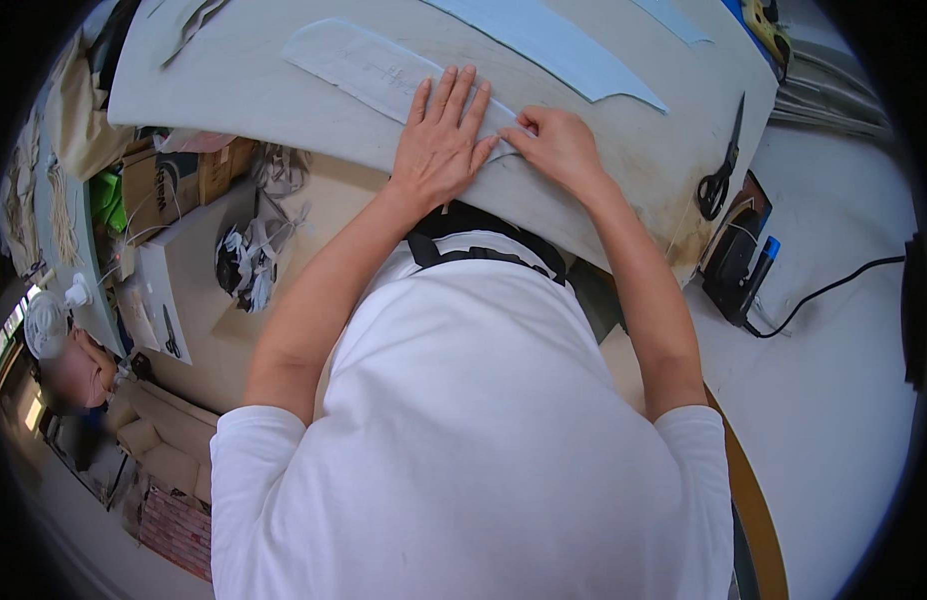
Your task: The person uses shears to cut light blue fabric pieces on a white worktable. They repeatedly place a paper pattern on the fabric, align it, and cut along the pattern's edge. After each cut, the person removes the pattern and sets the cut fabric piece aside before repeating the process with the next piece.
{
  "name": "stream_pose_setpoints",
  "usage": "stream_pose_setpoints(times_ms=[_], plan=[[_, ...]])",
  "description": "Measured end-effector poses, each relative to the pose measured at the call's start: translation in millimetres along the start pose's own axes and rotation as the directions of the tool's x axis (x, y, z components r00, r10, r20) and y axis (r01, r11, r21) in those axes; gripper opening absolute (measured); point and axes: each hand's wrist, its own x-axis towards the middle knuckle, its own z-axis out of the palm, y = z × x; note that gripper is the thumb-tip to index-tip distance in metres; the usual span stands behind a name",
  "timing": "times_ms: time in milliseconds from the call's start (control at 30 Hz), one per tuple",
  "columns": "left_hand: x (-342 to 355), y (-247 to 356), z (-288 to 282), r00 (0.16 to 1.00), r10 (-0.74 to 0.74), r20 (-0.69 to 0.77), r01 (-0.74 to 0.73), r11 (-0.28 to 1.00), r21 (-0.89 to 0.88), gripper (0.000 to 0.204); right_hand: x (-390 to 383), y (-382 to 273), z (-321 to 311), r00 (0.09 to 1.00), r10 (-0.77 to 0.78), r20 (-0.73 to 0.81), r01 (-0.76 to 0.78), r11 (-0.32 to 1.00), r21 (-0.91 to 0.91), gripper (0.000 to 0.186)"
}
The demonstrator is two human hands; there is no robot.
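A long, whitish piece (pixel 336 62) with handwritten marks lies slantwise on the pale table; I cannot tell whether it is cloth or paper. My left hand (pixel 439 150) rests flat on its middle part, fingers stretched out toward the far side. At its right end, my right hand (pixel 559 150) has thumb and fingers pinched on the edge, close to my left thumb. The exact fold or layer in that pinch is hidden by the fingers. Beyond both hands lies a separate light blue piece (pixel 559 48) with a notched right end.
Black scissors (pixel 721 180) lie at the table's right end. Beside that end stands a dark iron (pixel 734 245) with a black cord. Strips of cloth (pixel 196 22) are at the far left of the table (pixel 224 95). Cardboard boxes (pixel 174 185) and another person (pixel 79 375) are off to the left.
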Motion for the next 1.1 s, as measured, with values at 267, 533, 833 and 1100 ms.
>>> stream_pose_setpoints(times_ms=[267, 533, 833, 1100], plan=[[0, 3, 6, 1.0, -0.005, 0.018, 0.005, 1.0, 0.031, 0.067, -19, 22, -7, 0.996, 0.082, -0.041, -0.078, 0.993, 0.085, 0.029], [-1, 3, 5, 1.0, 0.015, 0.02, -0.015, 0.999, 0.038, 0.067, -46, 65, 0, 0.968, 0.251, -0.008, -0.192, 0.762, 0.618, 0.024], [-1, 2, 7, 0.999, 0.021, 0.036, -0.023, 0.998, 0.057, 0.068, -47, 68, 8, 0.966, 0.248, -0.078, -0.167, 0.821, 0.545, 0.028], [-1, 1, 7, 0.999, 0.025, 0.035, -0.027, 0.998, 0.062, 0.068, -47, 66, 13, 0.963, 0.186, -0.194, -0.117, 0.94, 0.319, 0.027]])
